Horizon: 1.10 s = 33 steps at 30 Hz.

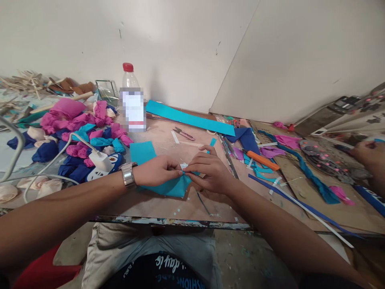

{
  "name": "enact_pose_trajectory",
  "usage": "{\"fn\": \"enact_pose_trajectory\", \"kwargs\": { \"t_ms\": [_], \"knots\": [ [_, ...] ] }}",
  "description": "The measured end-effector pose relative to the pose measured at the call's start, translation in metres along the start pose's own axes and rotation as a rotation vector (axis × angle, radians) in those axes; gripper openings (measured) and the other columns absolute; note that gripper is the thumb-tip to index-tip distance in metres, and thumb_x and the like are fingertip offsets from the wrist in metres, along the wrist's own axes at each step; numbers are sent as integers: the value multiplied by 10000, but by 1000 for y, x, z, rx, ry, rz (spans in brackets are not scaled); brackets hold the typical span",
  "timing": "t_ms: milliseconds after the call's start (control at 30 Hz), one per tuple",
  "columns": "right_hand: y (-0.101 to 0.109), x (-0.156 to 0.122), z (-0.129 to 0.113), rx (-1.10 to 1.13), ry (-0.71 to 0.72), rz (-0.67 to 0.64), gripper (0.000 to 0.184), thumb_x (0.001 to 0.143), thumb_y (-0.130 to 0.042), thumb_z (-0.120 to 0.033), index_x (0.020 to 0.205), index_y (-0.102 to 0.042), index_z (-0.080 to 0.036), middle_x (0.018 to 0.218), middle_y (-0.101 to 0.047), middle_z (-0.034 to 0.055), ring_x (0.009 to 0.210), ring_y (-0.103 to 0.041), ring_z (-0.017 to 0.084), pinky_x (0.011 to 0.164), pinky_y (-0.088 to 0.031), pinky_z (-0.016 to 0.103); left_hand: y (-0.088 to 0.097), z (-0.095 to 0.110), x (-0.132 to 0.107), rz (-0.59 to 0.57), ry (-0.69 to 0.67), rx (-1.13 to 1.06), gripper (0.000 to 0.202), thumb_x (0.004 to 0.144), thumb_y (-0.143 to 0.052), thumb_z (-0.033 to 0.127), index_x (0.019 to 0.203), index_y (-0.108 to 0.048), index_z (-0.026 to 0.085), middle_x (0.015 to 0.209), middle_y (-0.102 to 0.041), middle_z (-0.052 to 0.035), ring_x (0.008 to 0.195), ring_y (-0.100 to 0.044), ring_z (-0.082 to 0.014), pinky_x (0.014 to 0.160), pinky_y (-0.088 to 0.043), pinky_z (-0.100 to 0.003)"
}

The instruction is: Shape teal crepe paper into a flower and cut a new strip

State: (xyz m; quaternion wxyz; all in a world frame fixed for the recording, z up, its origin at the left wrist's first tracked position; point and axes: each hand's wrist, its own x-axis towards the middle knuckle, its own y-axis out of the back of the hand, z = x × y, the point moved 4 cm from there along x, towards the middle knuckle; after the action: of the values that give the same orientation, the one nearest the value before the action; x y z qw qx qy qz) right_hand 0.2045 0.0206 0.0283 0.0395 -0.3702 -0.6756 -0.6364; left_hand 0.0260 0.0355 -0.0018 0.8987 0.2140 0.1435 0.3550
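My left hand (158, 169), with a metal watch on its wrist, and my right hand (209, 170) meet over the middle of the table. Both are closed in a pinch on the top edge of a turquoise fabric piece (174, 186) that hangs down below the fingers. A small white bit shows between the fingertips. A second turquoise piece (142, 151) lies flat just behind my left hand.
A heap of pink, blue and turquoise fabric flowers (84, 136) lies at left beside a white charger (100, 160). A water bottle (130, 98), a long turquoise strip (189, 118), thread snips (183, 133) and an orange knife (263, 160) lie behind. Another person's hand (368, 154) is at right.
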Motion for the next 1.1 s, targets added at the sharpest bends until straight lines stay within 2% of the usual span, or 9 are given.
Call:
{"fn": "enact_pose_trajectory", "kwargs": {
  "t_ms": [200,433,700,800,900,967,1100],
  "knots": [
    [3,0,1,-10,-18,49,95,957,-653,-218,931,-740,-246,838,-780,-2,790,-683,164,1057,-327,456,2,2,-2,-36,6,0,241,905,-543,336,821,-650,137,646,-437,44,616,-357,-105,577,-285,-258],
    [2,1,0,-17,11,6,129,969,-657,-224,920,-768,-268,802,-760,-14,776,-659,156,1046,-321,452,3,4,-1,-59,38,-83,231,829,-497,251,887,-683,128,725,-569,1,684,-457,-135,629,-374,-262],
    [3,0,1,-34,18,44,135,962,-655,-216,893,-759,-267,798,-764,-22,758,-661,147,1045,-333,449,1,2,-2,-166,104,-237,175,755,-498,210,845,-632,145,692,-533,23,611,-432,-117,602,-381,-260],
    [4,0,1,-43,36,52,135,966,-651,-219,899,-758,-267,794,-762,-20,750,-659,147,1035,-336,452,3,3,-1,-100,81,-221,140,799,-529,261,817,-616,153,717,-529,17,673,-446,-132,648,-394,-271],
    [5,0,0,-49,60,58,132,968,-649,-206,923,-759,-264,793,-757,-18,742,-652,144,1024,-341,450,6,5,0,-13,40,-170,288,909,-535,413,823,-621,152,754,-538,8,730,-448,-143,688,-394,-280],
    [5,0,0,-50,65,58,132,969,-650,-203,928,-759,-265,797,-758,-20,742,-649,143,1026,-341,449,5,3,0,-22,38,-146,365,939,-533,480,824,-623,145,732,-511,16,704,-420,-133,664,-371,-275],
    [6,0,2,-41,43,46,138,972,-648,-210,943,-762,-281,816,-765,-24,755,-652,143,1042,-336,448,4,-1,-1,-69,46,-162,361,937,-574,484,852,-630,137,687,-451,40,646,-370,-109,604,-316,-255]
  ]
}}
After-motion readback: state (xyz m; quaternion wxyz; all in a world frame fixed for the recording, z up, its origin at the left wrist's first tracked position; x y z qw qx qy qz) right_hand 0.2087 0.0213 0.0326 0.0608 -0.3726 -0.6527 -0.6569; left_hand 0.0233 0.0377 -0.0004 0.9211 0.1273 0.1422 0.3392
